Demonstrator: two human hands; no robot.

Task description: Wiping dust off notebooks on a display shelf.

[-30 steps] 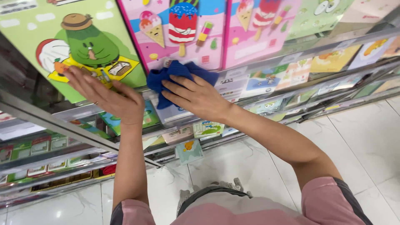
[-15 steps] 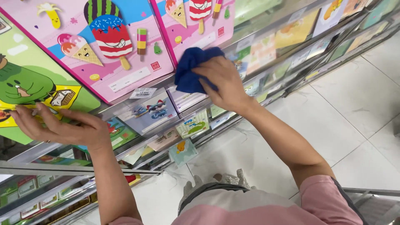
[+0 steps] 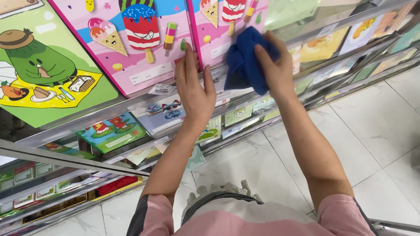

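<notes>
Pink boxes (image 3: 140, 43) beside a green box (image 3: 48, 74); white tag (image 3: 162, 89) below.

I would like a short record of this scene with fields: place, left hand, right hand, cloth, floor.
place: shop shelf with picture boards
left hand: left hand flat on the pink board, empty
right hand: right hand gripping the blue cloth
cloth: bunched, pressed against the second pink board
floor: pale tiles

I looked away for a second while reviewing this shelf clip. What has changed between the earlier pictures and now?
The left hand left the green avocado box and moved right onto the pink ice-cream box. The right hand carried the blue cloth right along the shelf to the next pink box. The cloth stays in the right hand's grip; the boxes stand as before.
</notes>
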